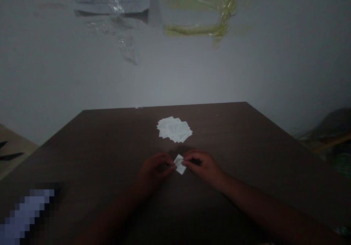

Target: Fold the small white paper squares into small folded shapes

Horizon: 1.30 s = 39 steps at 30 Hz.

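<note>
A small white printed paper slip [180,164] is pinched between both of my hands just above the dark wooden table [109,142]. My left hand [154,170] grips its left edge with curled fingers. My right hand [202,164] holds its right edge, fingers closed. A little beyond my hands lies a loose pile of similar white printed slips [174,129], fanned out on the tabletop.
A pale wall [175,76] rises behind the table's far edge, with tape strips and a wire grid high up. A blurred-out pale object [26,212] sits at the table's near left. Dim clutter [331,135] lies off the right edge.
</note>
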Each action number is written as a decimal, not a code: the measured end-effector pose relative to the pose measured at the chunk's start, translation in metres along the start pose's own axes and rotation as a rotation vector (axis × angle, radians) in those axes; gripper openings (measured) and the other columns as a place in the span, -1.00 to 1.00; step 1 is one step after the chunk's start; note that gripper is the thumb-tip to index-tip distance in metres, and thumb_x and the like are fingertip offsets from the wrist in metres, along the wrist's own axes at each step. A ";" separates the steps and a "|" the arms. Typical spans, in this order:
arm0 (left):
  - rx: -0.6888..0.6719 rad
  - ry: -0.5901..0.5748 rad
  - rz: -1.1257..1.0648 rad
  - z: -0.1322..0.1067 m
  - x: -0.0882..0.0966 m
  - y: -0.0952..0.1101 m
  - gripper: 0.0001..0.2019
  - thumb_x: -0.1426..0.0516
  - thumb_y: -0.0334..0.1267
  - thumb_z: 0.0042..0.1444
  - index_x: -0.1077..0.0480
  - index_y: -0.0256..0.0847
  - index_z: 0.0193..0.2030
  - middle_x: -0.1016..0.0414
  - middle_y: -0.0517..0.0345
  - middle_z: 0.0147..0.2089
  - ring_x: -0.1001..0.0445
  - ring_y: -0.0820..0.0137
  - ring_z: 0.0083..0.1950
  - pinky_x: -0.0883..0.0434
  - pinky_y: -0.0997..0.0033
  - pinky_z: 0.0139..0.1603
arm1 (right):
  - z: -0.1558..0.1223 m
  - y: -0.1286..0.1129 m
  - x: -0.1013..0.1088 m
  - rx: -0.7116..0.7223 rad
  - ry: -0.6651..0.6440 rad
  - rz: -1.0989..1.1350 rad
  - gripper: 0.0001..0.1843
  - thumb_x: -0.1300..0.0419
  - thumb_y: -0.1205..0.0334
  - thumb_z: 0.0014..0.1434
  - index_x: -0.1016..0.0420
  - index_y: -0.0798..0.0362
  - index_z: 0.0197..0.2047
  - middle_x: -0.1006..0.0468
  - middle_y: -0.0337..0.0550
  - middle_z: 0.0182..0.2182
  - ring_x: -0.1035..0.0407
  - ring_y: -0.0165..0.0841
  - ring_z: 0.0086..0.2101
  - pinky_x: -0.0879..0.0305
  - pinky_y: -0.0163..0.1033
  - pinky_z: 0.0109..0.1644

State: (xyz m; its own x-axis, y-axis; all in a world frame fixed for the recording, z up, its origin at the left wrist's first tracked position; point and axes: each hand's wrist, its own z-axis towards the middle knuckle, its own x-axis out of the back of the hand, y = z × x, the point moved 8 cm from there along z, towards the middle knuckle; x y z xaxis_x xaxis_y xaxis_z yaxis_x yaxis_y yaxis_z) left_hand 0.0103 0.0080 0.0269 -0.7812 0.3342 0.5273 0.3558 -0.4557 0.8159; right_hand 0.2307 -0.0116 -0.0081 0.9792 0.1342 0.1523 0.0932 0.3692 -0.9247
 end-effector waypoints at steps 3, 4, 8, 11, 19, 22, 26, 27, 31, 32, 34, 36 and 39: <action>0.053 -0.004 -0.009 0.000 0.000 -0.003 -0.84 -0.41 -0.08 0.44 -0.73 -0.05 -0.17 -0.88 0.04 -0.03 -0.83 0.11 0.02 -0.72 0.21 0.21 | -0.002 0.001 0.002 -0.028 0.029 0.008 -0.65 -0.67 -0.23 0.50 -0.90 -0.15 -0.09 -0.92 -0.07 -0.07 -0.81 -0.08 -0.04 -0.72 0.07 0.19; 0.068 0.000 -0.014 0.000 0.001 -0.002 -0.84 -0.41 -0.07 0.43 -0.72 -0.04 -0.18 -0.88 0.05 -0.04 -0.82 0.11 0.01 -0.71 0.21 0.20 | -0.002 0.002 0.002 -0.039 0.038 0.005 -0.65 -0.67 -0.23 0.49 -0.90 -0.15 -0.09 -0.92 -0.08 -0.09 -0.81 -0.08 -0.05 -0.72 0.07 0.18; 0.082 -0.004 -0.048 -0.001 0.001 0.005 -0.80 -0.39 -0.04 0.43 -0.70 -0.06 -0.20 -0.87 0.06 -0.09 -0.78 0.12 -0.04 -0.66 0.19 0.13 | -0.004 0.004 0.002 -0.083 0.045 -0.008 -0.67 -0.66 -0.20 0.49 -0.89 -0.14 -0.11 -0.90 -0.12 -0.15 -0.78 -0.10 -0.10 -0.68 0.02 0.11; 0.110 -0.017 -0.034 -0.001 0.000 0.008 -0.79 -0.37 -0.06 0.45 -0.70 -0.08 -0.19 -0.87 0.06 -0.08 -0.76 0.14 -0.04 -0.62 0.23 0.07 | -0.005 0.004 0.001 -0.096 0.043 -0.012 -0.70 -0.65 -0.16 0.49 -0.88 -0.14 -0.13 -0.90 -0.13 -0.16 -0.78 -0.11 -0.10 -0.66 0.01 0.10; 0.099 -0.004 -0.023 -0.001 -0.001 0.007 -0.80 -0.37 -0.02 0.42 -0.70 -0.06 -0.15 -0.85 0.06 -0.11 -0.77 0.12 -0.07 -0.68 0.15 0.11 | -0.005 0.005 -0.003 -0.115 0.032 0.018 -0.73 -0.62 -0.11 0.49 -0.83 -0.13 -0.12 -0.86 -0.15 -0.18 -0.75 -0.11 -0.12 -0.66 0.02 0.10; 0.090 0.009 -0.021 -0.002 -0.001 0.006 -0.83 -0.37 -0.08 0.42 -0.75 -0.08 -0.04 -0.85 0.07 -0.10 -0.77 0.13 -0.07 -0.68 0.17 0.10 | -0.006 0.002 -0.005 -0.088 0.032 0.042 -0.72 -0.62 -0.12 0.49 -0.81 -0.14 -0.12 -0.86 -0.14 -0.15 -0.74 -0.12 -0.11 -0.63 -0.01 0.08; 0.046 -0.023 -0.019 -0.003 -0.006 0.007 -0.86 -0.37 -0.10 0.42 -0.76 -0.05 -0.06 -0.83 0.10 -0.11 -0.75 0.15 -0.08 -0.68 0.19 0.12 | -0.007 -0.002 -0.007 -0.068 0.045 0.061 -0.65 -0.64 -0.18 0.49 -0.78 -0.13 -0.14 -0.87 -0.12 -0.12 -0.74 -0.13 -0.08 -0.63 0.01 0.13; 0.038 -0.029 -0.026 -0.003 -0.006 0.007 -0.86 -0.38 -0.09 0.42 -0.75 -0.05 -0.07 -0.82 0.10 -0.11 -0.74 0.15 -0.09 -0.68 0.19 0.12 | -0.008 -0.002 -0.007 -0.079 0.048 0.067 -0.64 -0.64 -0.19 0.49 -0.78 -0.12 -0.15 -0.87 -0.12 -0.13 -0.74 -0.13 -0.08 -0.63 0.01 0.13; 0.036 -0.045 -0.051 -0.004 -0.008 0.008 -0.84 -0.38 -0.08 0.41 -0.77 -0.06 -0.04 -0.82 0.08 -0.10 -0.72 0.15 -0.09 -0.69 0.18 0.11 | -0.009 -0.001 -0.008 -0.136 0.049 0.095 -0.61 -0.63 -0.23 0.50 -0.78 -0.11 -0.15 -0.86 -0.13 -0.16 -0.73 -0.15 -0.11 -0.65 -0.02 0.09; 0.040 -0.047 -0.050 -0.004 -0.008 0.009 -0.83 -0.38 -0.08 0.41 -0.78 -0.07 -0.03 -0.83 0.07 -0.09 -0.72 0.15 -0.09 -0.69 0.18 0.10 | -0.009 -0.001 -0.008 -0.146 0.048 0.102 -0.61 -0.63 -0.23 0.49 -0.78 -0.11 -0.15 -0.85 -0.14 -0.17 -0.72 -0.15 -0.12 -0.65 -0.03 0.08; 0.052 -0.056 -0.039 -0.005 -0.008 0.012 -0.82 -0.36 -0.09 0.43 -0.79 -0.08 -0.03 -0.83 0.07 -0.09 -0.72 0.15 -0.08 -0.68 0.17 0.11 | -0.010 -0.001 -0.008 -0.157 0.052 0.114 -0.60 -0.63 -0.22 0.49 -0.77 -0.11 -0.16 -0.83 -0.15 -0.20 -0.71 -0.15 -0.14 -0.65 -0.05 0.03; 0.071 -0.057 -0.031 -0.005 -0.008 0.015 -0.82 -0.35 -0.10 0.45 -0.80 -0.08 -0.02 -0.84 0.06 -0.07 -0.73 0.14 -0.07 -0.68 0.16 0.13 | -0.010 0.000 -0.009 -0.162 0.059 0.126 -0.60 -0.63 -0.22 0.49 -0.76 -0.11 -0.17 -0.81 -0.15 -0.22 -0.70 -0.15 -0.17 -0.64 -0.07 -0.03; 0.084 -0.058 -0.042 -0.006 -0.008 0.018 -0.81 -0.35 -0.09 0.47 -0.81 -0.06 0.00 -0.86 0.05 -0.06 -0.74 0.12 -0.04 -0.68 0.16 0.15 | -0.012 -0.001 -0.010 -0.160 0.080 0.130 -0.57 -0.63 -0.25 0.49 -0.74 -0.11 -0.19 -0.78 -0.15 -0.24 -0.69 -0.16 -0.19 -0.64 -0.08 -0.06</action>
State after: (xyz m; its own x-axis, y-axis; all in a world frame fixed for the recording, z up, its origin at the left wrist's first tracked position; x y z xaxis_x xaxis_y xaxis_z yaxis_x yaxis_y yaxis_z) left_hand 0.0196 -0.0076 0.0361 -0.7664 0.3994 0.5031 0.3668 -0.3708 0.8532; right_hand 0.2228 -0.0241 -0.0132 0.9954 0.0951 0.0059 -0.0134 0.2017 -0.9794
